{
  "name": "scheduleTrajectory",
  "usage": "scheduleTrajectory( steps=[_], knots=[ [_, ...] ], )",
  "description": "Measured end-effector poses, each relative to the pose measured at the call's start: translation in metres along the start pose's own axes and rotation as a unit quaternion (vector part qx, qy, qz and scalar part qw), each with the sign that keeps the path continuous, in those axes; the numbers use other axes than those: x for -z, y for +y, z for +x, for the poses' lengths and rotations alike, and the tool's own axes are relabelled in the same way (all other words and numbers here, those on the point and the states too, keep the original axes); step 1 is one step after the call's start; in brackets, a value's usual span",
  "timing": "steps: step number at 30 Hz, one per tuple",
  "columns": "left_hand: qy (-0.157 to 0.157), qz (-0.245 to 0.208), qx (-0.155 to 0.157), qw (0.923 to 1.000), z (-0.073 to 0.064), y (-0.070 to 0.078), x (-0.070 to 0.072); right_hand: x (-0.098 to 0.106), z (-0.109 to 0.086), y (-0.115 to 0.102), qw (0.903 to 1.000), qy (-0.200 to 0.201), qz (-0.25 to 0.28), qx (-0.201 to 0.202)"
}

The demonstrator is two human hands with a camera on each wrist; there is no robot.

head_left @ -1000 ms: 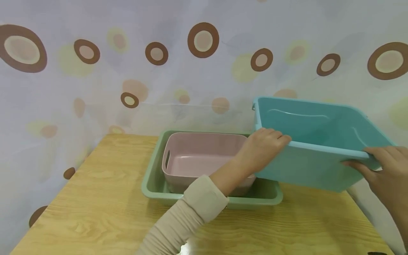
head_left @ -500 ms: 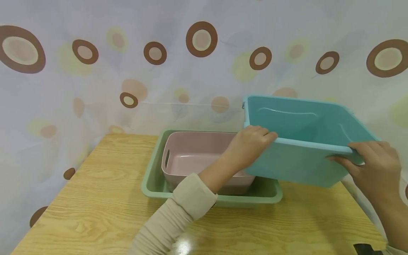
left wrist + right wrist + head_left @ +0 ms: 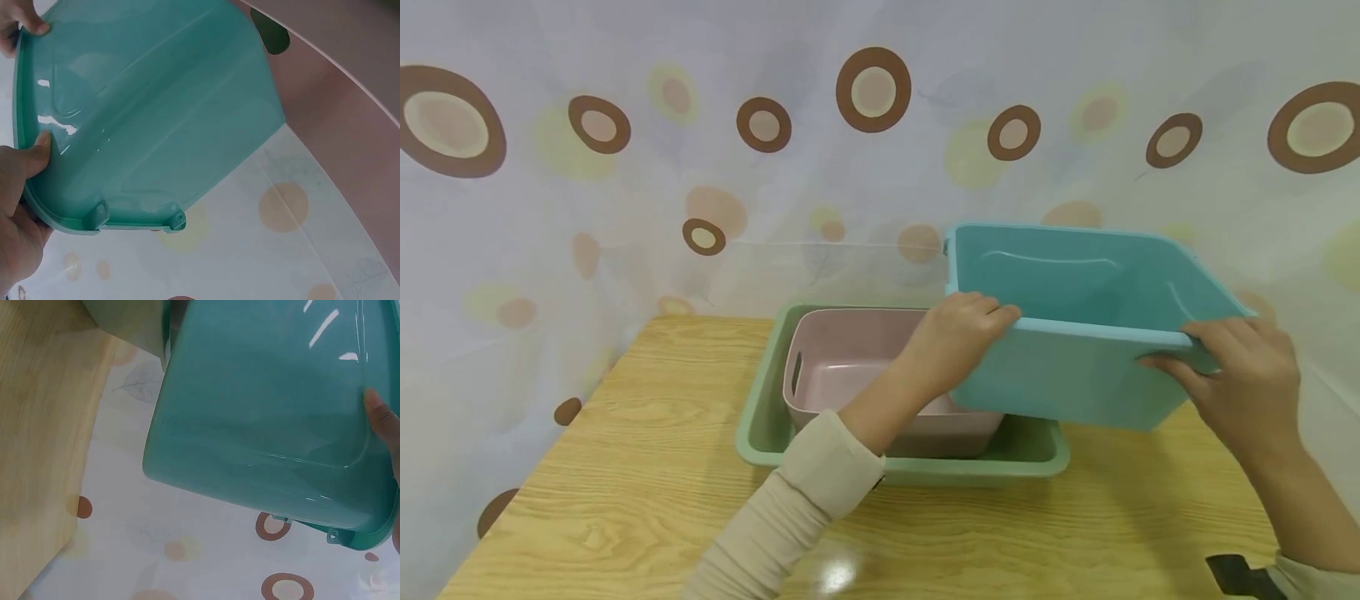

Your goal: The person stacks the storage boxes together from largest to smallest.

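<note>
Both hands hold a teal plastic bin (image 3: 1075,283) in the air, tilted so its inside faces me. My left hand (image 3: 962,329) grips the near rim at its left corner, fingers curled over the edge. My right hand (image 3: 1232,367) grips the same rim at the right corner. The bin hangs over the right end of a pink tub (image 3: 850,367), which sits inside a green tray (image 3: 760,433) on the wooden table (image 3: 625,492). The left wrist view shows the teal bin (image 3: 144,106) with my thumb on its rim. The right wrist view shows the bin's outside (image 3: 262,412).
A curtain (image 3: 625,183) with brown rings hangs behind and around the table. A small dark object (image 3: 1232,573) lies at the table's near right corner. Bare tabletop lies left of and in front of the tray.
Both hands have carried the teal bin leftward, so it now overlaps the right end of the pink tub. The tub and tray have not moved.
</note>
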State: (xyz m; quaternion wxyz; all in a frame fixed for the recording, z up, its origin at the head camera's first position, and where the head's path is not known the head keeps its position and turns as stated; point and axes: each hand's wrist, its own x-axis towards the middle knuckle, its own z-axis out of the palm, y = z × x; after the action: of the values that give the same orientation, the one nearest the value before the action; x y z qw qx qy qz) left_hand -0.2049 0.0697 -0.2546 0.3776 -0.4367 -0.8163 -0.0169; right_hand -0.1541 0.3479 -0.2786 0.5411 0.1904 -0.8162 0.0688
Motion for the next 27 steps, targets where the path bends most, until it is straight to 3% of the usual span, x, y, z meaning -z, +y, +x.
scheduleTrajectory(
  steps=[8,16,27],
  knots=[
    [0.007,-0.011,-0.001,0.9999,-0.009,-0.007,0.004,-0.005,0.003,-0.007,0.9999,-0.004,0.005,0.010],
    [0.010,-0.046,0.015,0.9988,-0.017,-0.021,0.010,-0.014,0.014,-0.018,0.9989,0.023,0.029,0.029],
    [0.031,-0.061,0.032,0.9971,-0.031,-0.037,0.012,-0.026,0.023,-0.036,0.9986,0.009,0.043,0.029]
  ],
)
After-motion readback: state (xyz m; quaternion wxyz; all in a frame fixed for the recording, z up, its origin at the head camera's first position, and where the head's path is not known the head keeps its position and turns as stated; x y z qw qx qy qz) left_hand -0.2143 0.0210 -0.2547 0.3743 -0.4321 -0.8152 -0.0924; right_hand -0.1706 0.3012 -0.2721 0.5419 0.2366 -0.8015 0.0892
